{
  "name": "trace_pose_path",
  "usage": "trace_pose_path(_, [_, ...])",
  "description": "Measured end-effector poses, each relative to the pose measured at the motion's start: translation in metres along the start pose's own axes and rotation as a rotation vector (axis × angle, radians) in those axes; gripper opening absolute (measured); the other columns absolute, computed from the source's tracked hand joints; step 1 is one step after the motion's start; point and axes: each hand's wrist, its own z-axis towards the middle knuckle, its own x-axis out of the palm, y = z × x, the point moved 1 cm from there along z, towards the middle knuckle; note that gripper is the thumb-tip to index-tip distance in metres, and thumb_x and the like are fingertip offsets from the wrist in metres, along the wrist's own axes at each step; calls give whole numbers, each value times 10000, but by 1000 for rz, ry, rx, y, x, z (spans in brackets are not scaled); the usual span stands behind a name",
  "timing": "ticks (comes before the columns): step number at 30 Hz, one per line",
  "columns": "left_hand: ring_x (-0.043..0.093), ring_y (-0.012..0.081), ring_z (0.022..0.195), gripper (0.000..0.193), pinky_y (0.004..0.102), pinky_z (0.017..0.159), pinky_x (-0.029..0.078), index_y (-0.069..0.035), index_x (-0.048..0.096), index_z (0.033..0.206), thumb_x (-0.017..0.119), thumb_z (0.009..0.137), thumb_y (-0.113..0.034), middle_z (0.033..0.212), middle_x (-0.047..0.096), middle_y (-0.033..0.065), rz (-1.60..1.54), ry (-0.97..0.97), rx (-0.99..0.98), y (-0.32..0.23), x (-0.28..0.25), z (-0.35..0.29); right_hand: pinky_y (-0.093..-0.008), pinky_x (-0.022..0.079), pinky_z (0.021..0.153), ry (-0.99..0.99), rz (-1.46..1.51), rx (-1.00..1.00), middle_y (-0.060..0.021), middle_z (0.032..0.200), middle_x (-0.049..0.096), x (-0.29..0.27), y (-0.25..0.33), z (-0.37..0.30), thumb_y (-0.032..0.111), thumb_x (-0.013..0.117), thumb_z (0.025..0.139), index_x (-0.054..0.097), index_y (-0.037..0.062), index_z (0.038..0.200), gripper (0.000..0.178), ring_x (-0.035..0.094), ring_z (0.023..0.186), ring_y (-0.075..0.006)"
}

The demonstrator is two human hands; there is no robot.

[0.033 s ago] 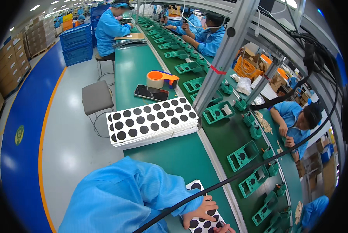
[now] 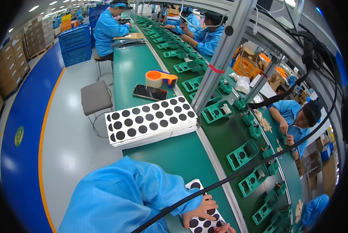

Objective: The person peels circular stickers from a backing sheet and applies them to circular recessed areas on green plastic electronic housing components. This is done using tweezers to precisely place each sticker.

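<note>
The white sheet of black dots [image 2: 206, 224] lies flat on the green worktable [image 2: 158, 161], low in the view and close to the near rail [image 2: 214, 161] of the conveyor; its long axis runs from upper left to lower right, roughly along that rail, the far end pointing away from the person and a little left, the near end lost behind the right hand and the frame edge; the left hand [image 2: 200, 209] rests over it with fingers somewhat spread, closed on nothing visible, presumably pressing it steady; the right hand [image 2: 224, 229] sits at its lower right with fingertips drawn together by the dots (whether they pinch a slim tool or a bit of the sheet, I cannot tell); farther off, a stack of similar sheets [image 2: 152, 115] lies with its long side crosswise, probably set there to be within reach yet leave the near tabletop free; behind it are a phone [image 2: 150, 92] and an orange tape dispenser [image 2: 160, 79]; to the right, green plastic housings [image 2: 242, 155] line the conveyor belt, with a co-worker [image 2: 292, 114] in blue seated beyond.
</note>
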Motion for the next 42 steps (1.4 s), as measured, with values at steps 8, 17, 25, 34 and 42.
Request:
trace_pose_path(8, [255,409,1168,1033,491,920,173,-121,258,1298,634,465,-602,1264,218,312,11,62,4,2,-3,0,-210,381,463,21,-24,-5,-69,690,477,-2,-2,2,112,538,817,475,-17,706,181,434,498,-103])
trace_pose_path(17, [266,410,1154,1016,491,913,182,-129,267,1301,626,491,-625,1260,228,307,38,5,11,7,-1,-1,-201,384,446,-1,9,26,-82,641,493,0,-17,5,126,538,819,454,0,766,161,435,475,-102])
trace_pose_path(25, [299,398,1132,992,489,896,197,-124,372,1242,639,436,-637,1204,301,310,10,-120,43,7,8,-4,-209,373,443,16,2,38,-76,659,484,2,-12,1,103,532,821,465,-13,744,155,423,479,-99])
trace_pose_path(34, [270,413,1158,1024,496,905,181,-109,314,1271,604,459,-661,1252,233,321,35,-19,45,12,2,-2,-186,365,431,20,59,29,-75,711,496,6,-11,4,103,534,819,472,-13,720,165,440,493,-92])
trace_pose_path(42, [274,419,1155,1021,501,903,183,-109,323,1268,603,459,-666,1250,236,323,39,-19,36,13,7,-4,-187,383,472,24,41,81,-67,661,518,8,-14,2,132,542,820,470,14,755,154,441,511,-84])
